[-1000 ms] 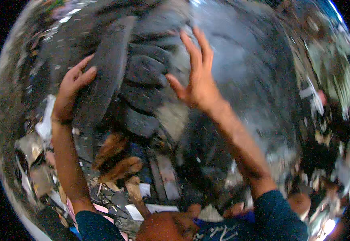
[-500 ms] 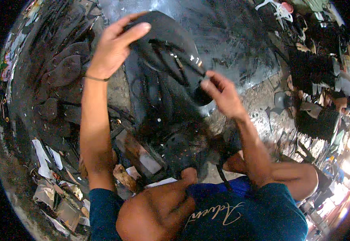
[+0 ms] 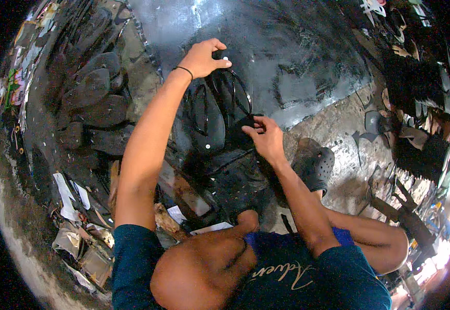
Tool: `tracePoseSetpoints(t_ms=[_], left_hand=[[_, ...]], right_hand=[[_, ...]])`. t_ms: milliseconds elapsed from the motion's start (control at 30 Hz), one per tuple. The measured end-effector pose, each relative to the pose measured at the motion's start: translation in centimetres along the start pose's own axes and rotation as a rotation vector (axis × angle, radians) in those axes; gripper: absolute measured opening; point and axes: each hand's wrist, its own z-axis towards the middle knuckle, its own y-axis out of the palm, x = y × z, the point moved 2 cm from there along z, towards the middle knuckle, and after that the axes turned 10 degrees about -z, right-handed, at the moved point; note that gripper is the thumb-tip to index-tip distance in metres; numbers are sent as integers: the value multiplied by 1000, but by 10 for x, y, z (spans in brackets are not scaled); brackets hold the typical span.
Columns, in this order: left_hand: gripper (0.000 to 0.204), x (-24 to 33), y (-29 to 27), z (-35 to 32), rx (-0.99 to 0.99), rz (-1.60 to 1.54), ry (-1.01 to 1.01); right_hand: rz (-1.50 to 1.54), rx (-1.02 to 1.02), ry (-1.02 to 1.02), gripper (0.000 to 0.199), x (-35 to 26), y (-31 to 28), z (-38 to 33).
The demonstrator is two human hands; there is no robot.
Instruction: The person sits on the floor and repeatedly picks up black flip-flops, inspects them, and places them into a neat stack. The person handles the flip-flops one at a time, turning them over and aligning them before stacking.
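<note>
A black flip-flop (image 3: 225,95) with a shiny strap is at the middle of the dark work sheet. My left hand (image 3: 207,58) is closed on its far end, thumb on top by a white dot. At its near right edge, my right hand (image 3: 267,135) grips with thumb and fingers. A second black flip-flop (image 3: 212,120) lies just to the left, sole down, with a white dot at its near end. Dark on dark, the near outline of the held one is hard to make out.
Several dark sole-shaped pieces (image 3: 93,90) are piled at the left. My feet wear black clogs (image 3: 322,164) close to the sheet (image 3: 307,77). Paper scraps (image 3: 66,199) lie at lower left, and dark offcuts (image 3: 411,137) are heaped at right.
The held flip-flop has come down from its raised, tilted position to beside the second one, which now shows clearly. My left hand has moved right and nearer; my right hand has lowered slightly.
</note>
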Motion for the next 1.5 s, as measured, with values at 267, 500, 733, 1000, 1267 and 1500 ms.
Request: tracePoseSetpoints(t_ms=[267,500,733,1000,1267,1500], left_hand=[[51,-21,21,-16,206,409,79],[60,-7,0,-83,709,236,57],[58,-82,31,-182,608,52,-388],[41,-75,6,-178,460,-583,-570],[39,-3,-2,-208,322,-823,-490],[38,7,16,-228,163,-157,-96]], right_hand=[[-423,93,-134,58,-18,-5,1],[-231,158,-118,66,4,7,-1],[-279,137,-46,66,-7,15,8],[-293,232,20,82,6,12,28],[-27,-260,-41,40,6,-95,88],[-985,-781,155,55,12,-169,68]])
